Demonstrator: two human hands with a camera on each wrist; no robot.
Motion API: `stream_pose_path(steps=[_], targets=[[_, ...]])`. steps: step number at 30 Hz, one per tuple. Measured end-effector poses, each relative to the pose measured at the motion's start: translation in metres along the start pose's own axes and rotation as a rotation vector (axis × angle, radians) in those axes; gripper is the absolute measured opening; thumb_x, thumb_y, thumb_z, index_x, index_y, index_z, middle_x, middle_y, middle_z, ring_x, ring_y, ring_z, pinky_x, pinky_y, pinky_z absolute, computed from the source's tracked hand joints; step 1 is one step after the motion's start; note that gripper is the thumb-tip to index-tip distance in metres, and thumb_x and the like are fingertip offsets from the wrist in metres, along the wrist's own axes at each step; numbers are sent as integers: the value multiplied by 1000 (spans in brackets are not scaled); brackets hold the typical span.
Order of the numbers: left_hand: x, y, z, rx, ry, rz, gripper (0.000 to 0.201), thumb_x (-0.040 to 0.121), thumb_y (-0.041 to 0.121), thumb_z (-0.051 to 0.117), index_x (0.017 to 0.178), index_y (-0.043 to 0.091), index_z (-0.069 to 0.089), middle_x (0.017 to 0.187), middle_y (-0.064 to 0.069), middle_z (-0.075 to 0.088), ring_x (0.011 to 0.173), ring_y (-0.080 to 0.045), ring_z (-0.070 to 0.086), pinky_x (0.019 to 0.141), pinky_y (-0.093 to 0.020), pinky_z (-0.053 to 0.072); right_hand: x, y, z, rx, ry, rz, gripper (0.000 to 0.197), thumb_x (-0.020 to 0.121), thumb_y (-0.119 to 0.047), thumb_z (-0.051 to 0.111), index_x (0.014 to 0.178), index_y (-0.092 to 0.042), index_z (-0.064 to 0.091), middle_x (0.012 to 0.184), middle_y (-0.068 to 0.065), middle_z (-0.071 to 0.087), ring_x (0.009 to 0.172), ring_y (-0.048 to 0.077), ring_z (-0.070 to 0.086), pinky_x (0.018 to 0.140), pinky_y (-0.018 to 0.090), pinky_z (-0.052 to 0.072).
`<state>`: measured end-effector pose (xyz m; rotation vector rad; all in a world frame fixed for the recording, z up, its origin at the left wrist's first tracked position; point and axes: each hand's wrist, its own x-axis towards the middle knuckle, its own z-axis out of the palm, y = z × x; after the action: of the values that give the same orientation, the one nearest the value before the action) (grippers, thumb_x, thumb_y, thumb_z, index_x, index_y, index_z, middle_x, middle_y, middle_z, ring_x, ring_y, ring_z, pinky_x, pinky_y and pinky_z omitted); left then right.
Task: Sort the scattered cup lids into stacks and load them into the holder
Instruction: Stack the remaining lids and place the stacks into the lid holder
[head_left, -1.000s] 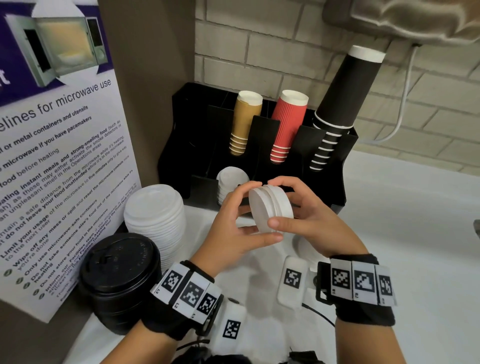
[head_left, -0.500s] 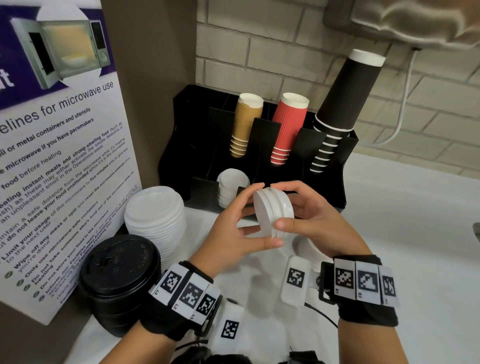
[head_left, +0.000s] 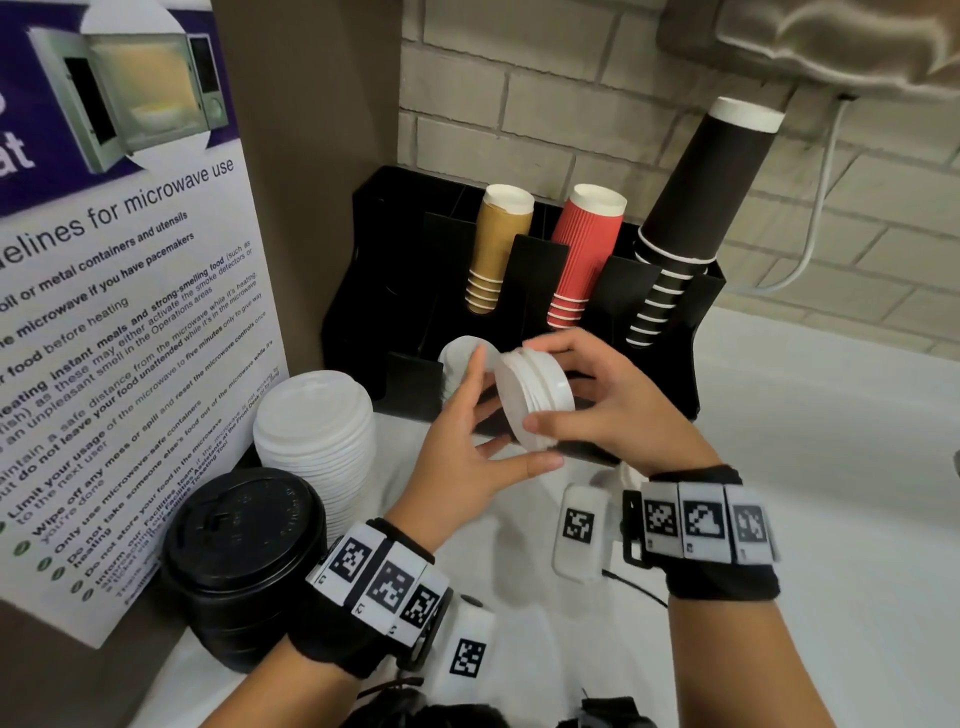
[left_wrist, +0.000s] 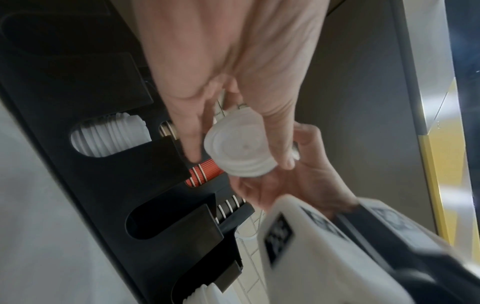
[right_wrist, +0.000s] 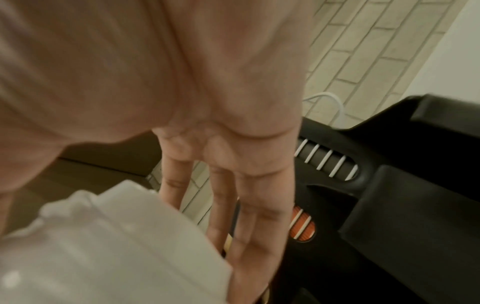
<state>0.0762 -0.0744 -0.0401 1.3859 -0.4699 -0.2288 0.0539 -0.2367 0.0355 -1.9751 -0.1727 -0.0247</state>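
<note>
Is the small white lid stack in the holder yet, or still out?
Out. Both hands hold the small white lid stack on edge in front of the holder.

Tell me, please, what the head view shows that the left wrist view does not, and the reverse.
Only the head view shows the tall white lid stack, the black lid stack and the microwave poster. Only the left wrist view shows the ringed face of the small white lids and an empty holder slot. Both show the left hand, the right hand and the black holder.
</note>
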Motion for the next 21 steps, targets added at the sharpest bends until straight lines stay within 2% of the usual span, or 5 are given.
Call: stream_pose_path(steps=[2,4,7,14,21], targets=[[1,-2,-1,74,82,-49,102,64,38,80,149,37,23,138,15,41,123,-1,47,83,-9,49,19,-6,-1,-43,98,-59,57,70,-8,82,119,-19,57,112,-4,63,99,9,64,80,20,53],[2,-5,-3,233,131,-99,69,75,38,78,134,38,42,135,9,43,114,-1,51,75,-6,46,46,-9,1,-173,216,-151,59,68,-9,83,119,-14,55,117,1,58,105,14,59,85,17,49],[2,-11,-4,359,52,-180,35,81,38,75,107,43,53,127,10,43,106,1,50,73,-8,41,89,-8,12,-463,202,-178,67,65,-16,83,124,-16,52,120,7,48,109,21,51,86,21,42],[-2,-10,-3,405,-75,-280,33,82,36,74,110,34,58,126,9,44,110,-10,51,94,-25,46,129,13,41,-1020,-155,-8,80,67,-20,81,137,-19,43,132,12,36,120,33,39,93,47,46],[-4,-9,-4,407,-71,-292,30,81,37,75,105,36,57,125,9,44,111,-10,50,98,-30,45,123,25,49,-1143,-212,23,81,72,-18,78,142,-21,35,135,11,33,119,32,40,91,42,47]])
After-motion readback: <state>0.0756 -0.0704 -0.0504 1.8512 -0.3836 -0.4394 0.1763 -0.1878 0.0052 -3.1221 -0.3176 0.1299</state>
